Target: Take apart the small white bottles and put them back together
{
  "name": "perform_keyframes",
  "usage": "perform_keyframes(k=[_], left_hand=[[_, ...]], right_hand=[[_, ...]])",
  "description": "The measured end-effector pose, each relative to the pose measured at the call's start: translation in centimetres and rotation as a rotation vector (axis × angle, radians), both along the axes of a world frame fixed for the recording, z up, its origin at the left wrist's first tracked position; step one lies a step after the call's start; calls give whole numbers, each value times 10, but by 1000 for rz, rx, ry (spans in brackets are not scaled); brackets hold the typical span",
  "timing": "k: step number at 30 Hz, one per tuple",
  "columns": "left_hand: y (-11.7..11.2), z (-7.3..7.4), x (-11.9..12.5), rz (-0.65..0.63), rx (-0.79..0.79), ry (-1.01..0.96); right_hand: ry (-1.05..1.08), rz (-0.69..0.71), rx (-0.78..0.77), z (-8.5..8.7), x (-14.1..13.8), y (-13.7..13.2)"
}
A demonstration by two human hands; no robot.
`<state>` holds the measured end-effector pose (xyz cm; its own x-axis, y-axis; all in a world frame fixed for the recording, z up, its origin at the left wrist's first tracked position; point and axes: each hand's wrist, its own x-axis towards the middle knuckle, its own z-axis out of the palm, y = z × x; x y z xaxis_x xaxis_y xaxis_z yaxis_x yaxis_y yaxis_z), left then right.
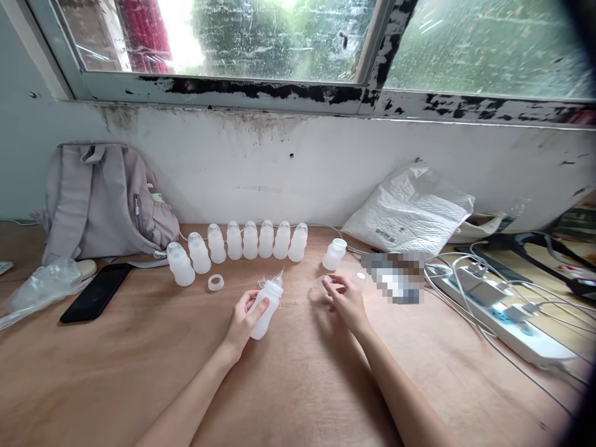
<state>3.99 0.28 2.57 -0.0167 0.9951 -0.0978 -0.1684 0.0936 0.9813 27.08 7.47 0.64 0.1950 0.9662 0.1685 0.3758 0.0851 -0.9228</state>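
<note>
My left hand [246,315] is wrapped round a frosted white baby bottle [266,313], which leans to the right with a clear nipple on top. On the right, my right hand [347,303] reaches to the tabletop, its fingers closed on a clear bottle cap [322,283] that is partly hidden by them. Just behind that hand stands an open baby bottle [334,254] without a nipple. A white ring [215,282] lies left of the held bottle. Another small clear part [261,283] shows partly behind the held bottle. A small white disc [361,277] lies beside my right hand.
Several capped baby bottles [250,241] stand in a curved row near the wall. At left are a grey backpack [93,198], a black phone [97,293] and a clear plastic bag [44,285]. A white mailer bag [410,211] and a power strip [507,320] with cables occupy the right.
</note>
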Motion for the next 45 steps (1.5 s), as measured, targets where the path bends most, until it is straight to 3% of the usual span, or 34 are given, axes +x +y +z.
perform_keyframes(k=[5, 9, 23, 37, 42, 45], left_hand=[[2, -5, -4, -40, 107, 252], [2, -7, -5, -66, 118, 314], [0, -4, -8, -79, 191, 505], [3, -7, -9, -61, 199, 380], [2, -7, -9, -48, 173, 388], [1, -7, -8, -26, 164, 387]], right_hand=[[544, 112, -104, 10, -13, -9], [643, 212, -139, 13, -23, -17], [328, 269, -259, 13, -39, -31], [81, 291, -145, 14, -50, -42], [91, 411, -201, 11, -54, -48], [21, 375, -104, 7, -60, -52]])
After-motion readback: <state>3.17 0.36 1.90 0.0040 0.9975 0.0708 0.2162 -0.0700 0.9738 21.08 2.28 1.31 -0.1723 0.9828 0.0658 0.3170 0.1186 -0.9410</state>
